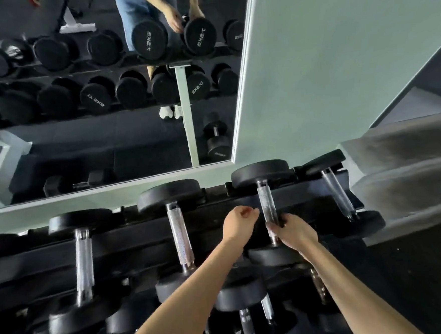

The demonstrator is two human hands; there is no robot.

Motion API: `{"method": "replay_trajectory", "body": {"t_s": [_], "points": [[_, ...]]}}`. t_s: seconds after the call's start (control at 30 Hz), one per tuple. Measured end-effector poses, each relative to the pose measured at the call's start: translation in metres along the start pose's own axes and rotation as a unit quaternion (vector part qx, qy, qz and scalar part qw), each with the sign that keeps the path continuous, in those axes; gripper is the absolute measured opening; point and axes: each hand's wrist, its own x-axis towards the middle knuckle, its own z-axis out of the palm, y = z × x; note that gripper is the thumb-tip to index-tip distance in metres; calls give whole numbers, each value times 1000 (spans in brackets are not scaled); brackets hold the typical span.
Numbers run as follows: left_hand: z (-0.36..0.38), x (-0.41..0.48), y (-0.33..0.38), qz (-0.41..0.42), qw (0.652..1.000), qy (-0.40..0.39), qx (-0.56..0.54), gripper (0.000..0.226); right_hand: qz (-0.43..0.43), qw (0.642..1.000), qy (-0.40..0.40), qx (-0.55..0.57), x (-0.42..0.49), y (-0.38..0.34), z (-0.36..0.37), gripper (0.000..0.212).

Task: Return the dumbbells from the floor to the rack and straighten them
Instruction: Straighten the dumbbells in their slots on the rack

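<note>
Nearest, two bare forearms reach up over the lower tier of the dumbbell rack, where more black dumbbells lie partly hidden under them. Further on, the right hand wraps its fingers around the near end of the knurled chrome handle of a dumbbell that rests across the top tier, second from the right end. Just left of it, the left hand is curled into a loose fist, apart from the handle and holding nothing. Along that tier lie three more dumbbells, one to the right and two to the left, all roughly parallel. Beyond, a wall mirror reflects the rack, the hands, and one dumbbell standing on the dark floor.
</note>
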Motion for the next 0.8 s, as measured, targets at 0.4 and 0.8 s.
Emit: {"method": "replay_trajectory", "body": {"t_s": [0.4, 0.8], "points": [[58, 53, 13, -123, 928, -86, -342, 12, 2, 999, 33, -18, 2, 0, 5, 26], [58, 55, 4, -110, 915, -67, -381, 11, 3, 999, 38, -32, 1, -2, 4, 30]]}}
